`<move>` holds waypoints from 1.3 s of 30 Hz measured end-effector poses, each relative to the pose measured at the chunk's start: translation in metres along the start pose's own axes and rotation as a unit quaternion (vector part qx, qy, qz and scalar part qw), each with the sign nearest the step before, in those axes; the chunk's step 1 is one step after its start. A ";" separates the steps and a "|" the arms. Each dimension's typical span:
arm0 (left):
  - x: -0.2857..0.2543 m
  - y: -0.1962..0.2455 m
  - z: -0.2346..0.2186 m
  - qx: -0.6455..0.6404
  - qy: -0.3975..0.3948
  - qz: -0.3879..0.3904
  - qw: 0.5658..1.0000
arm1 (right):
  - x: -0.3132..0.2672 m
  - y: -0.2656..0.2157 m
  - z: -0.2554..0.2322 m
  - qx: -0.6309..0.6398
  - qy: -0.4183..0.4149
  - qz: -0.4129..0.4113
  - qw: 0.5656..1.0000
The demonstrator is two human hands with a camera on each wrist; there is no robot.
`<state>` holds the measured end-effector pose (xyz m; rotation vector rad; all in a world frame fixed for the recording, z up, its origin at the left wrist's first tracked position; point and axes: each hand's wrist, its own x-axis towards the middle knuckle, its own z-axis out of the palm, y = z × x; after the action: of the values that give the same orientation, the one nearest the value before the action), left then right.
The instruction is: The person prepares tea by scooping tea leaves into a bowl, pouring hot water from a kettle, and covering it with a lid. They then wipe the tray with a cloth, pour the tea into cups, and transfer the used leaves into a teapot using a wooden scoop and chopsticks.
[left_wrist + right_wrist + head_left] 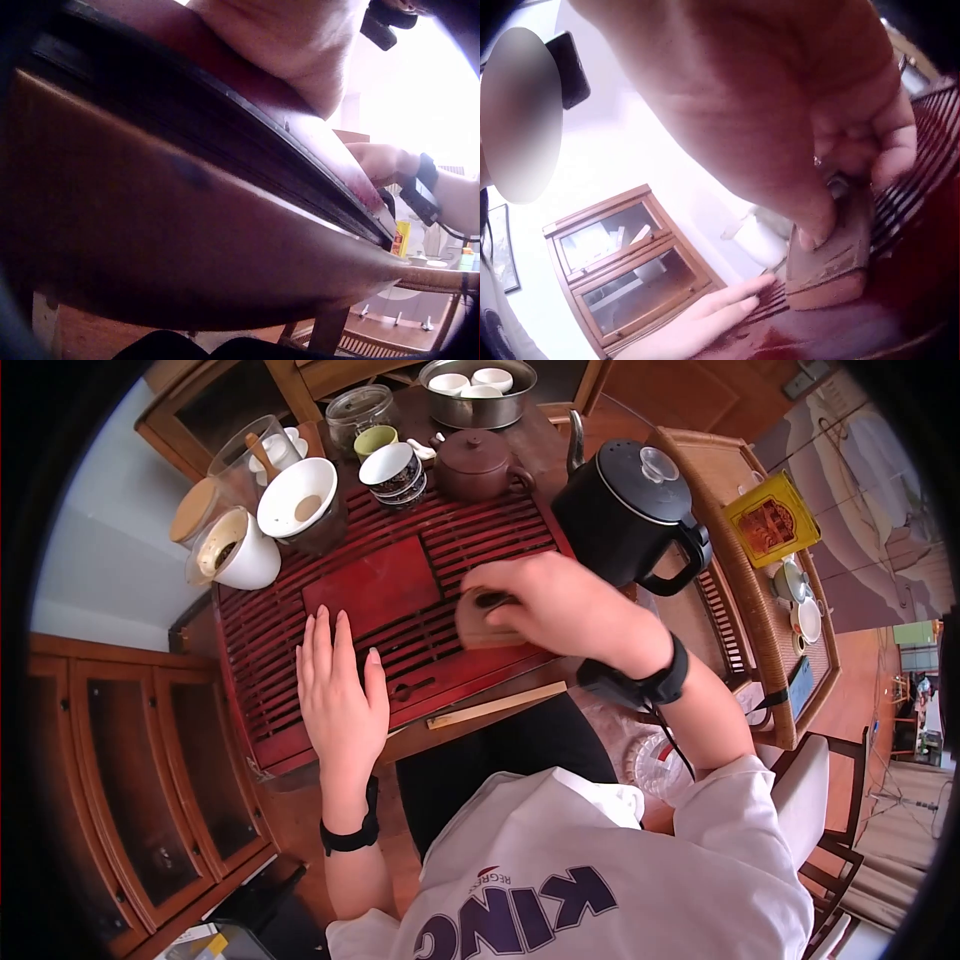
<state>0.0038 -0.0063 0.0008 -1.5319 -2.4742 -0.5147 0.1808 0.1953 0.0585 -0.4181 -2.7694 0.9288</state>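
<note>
A dark red slatted tea tray (375, 582) lies on the table. My left hand (343, 700) rests flat on its near left part, fingers straight and pointing away. On the tray's right part my right hand (555, 605) grips a brown flat-bottomed block (478, 622), blurred in the head view. In the right wrist view the thumb and curled fingers of the right hand (840, 172) hold the block (829, 274) from above, its lower edge at the tray surface. Only the heel of the left hand (292, 45) shows in the left wrist view.
A brown teapot (478, 465), stacked bowls (392, 472), a white strainer bowl (298, 498) and a white cup (245, 550) stand along the tray's far side. A black kettle (630, 510) is at right, beside a yellow tin (772, 520). A wooden strip (497, 705) lies at the table's near edge.
</note>
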 end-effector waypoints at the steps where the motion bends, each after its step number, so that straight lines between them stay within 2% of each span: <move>1: -0.001 0.000 0.000 0.001 0.001 -0.001 1.000 | -0.006 0.007 -0.008 -0.012 0.013 0.011 1.000; 4: -0.001 0.001 0.000 0.000 0.007 0.002 1.000 | -0.023 0.019 -0.033 -0.018 0.037 0.058 0.997; 7: -0.001 0.000 0.000 0.004 0.003 0.000 1.000 | -0.028 0.020 -0.029 -0.009 0.058 0.060 0.996; 9: -0.001 0.000 0.001 -0.007 0.004 -0.003 1.000 | -0.024 0.012 -0.021 0.065 0.023 0.052 0.996; 11: -0.001 0.000 0.001 -0.016 0.003 -0.007 1.000 | -0.016 0.003 -0.002 0.037 0.011 0.013 0.999; 13: -0.001 0.000 0.000 -0.009 -0.003 -0.008 1.000 | -0.012 -0.005 0.000 0.033 0.006 0.006 0.999; 15: -0.001 0.001 0.000 -0.003 -0.002 -0.003 1.000 | -0.011 -0.011 -0.006 -0.026 -0.030 0.045 0.998; 19: -0.001 0.000 0.001 0.000 0.004 0.001 1.000 | -0.026 -0.002 -0.033 -0.126 -0.028 0.144 0.981; 21: 0.000 0.000 0.001 -0.001 0.005 -0.001 1.000 | -0.038 0.005 -0.041 -0.166 0.030 0.139 0.976; 23: 0.000 0.000 0.001 -0.001 0.005 0.000 1.000 | -0.044 0.004 -0.050 -0.193 0.031 0.172 0.966; 27: 0.000 0.001 0.000 -0.011 0.003 -0.010 1.000 | -0.043 0.002 -0.041 -0.182 0.036 0.158 0.970; 29: -0.001 0.001 0.000 -0.009 0.001 -0.011 1.000 | -0.037 -0.001 -0.029 -0.127 0.025 0.073 0.989; 31: -0.001 0.000 0.000 -0.008 0.000 -0.009 1.000 | -0.035 -0.002 -0.027 -0.145 0.029 0.082 0.986; 33: -0.001 0.001 0.001 -0.012 0.002 -0.009 1.000 | -0.036 0.001 -0.031 -0.106 0.033 0.082 0.990; 35: -0.001 0.001 0.001 -0.015 0.005 -0.013 1.000 | -0.038 0.008 -0.038 -0.110 0.039 0.118 0.986; 36: -0.001 0.001 0.000 -0.014 0.006 -0.012 1.000 | -0.039 0.009 -0.041 -0.153 0.041 0.153 0.975; 37: -0.001 0.001 0.001 -0.013 0.007 -0.011 1.000 | -0.040 0.011 -0.041 -0.154 0.039 0.149 0.976; 39: -0.001 0.002 0.001 -0.012 0.007 -0.014 1.000 | -0.042 0.015 -0.036 -0.020 0.054 0.071 0.996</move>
<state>0.0057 -0.0060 0.0001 -1.4993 -2.4906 -0.5611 0.2333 0.2134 0.0737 -0.6582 -2.6922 0.8559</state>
